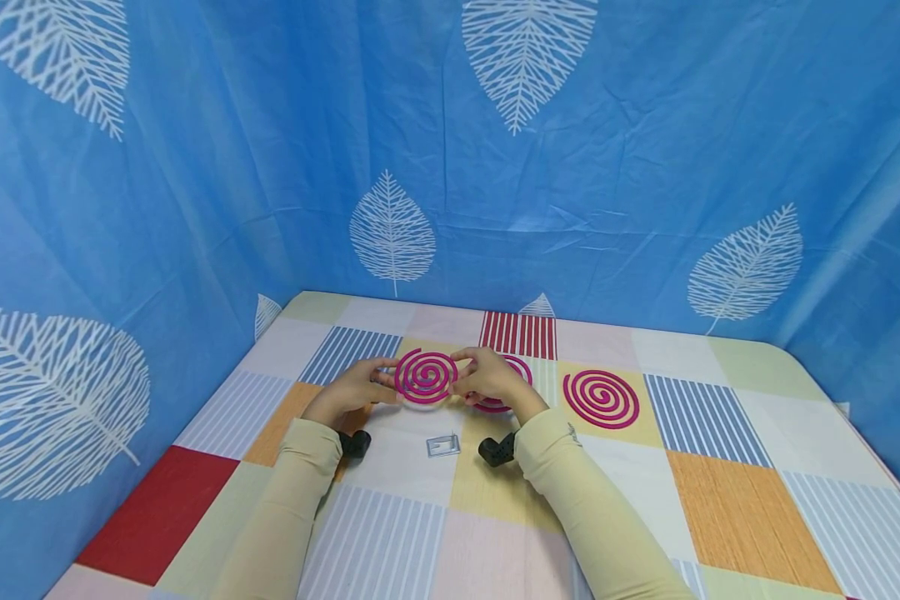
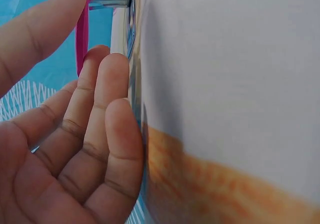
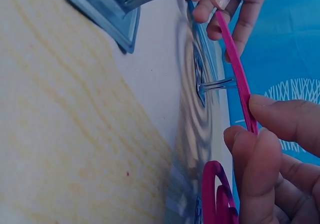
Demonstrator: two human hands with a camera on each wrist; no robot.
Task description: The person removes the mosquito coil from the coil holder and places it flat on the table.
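Note:
Both hands hold a magenta mosquito coil (image 1: 429,375), level above the table, from opposite edges. My left hand (image 1: 351,387) has its thumb on the coil's upper face, fingers below, in the left wrist view. Thumb and fingertips of my right hand (image 1: 493,379) pinch the right edge. Beneath the coil stands a small metal coil stand (image 3: 216,84); its raised prong reaches the coil's underside, but whether it is seated there I cannot tell. Another metal stand (image 1: 443,446) lies nearer the person, its prong bent upward.
A second magenta coil (image 1: 526,364) is partly hidden behind my right hand. Farther right is a third coil (image 1: 602,395). The table has a patchwork cloth (image 1: 390,533), and a blue leaf-patterned curtain (image 1: 487,250) hangs around its back and sides.

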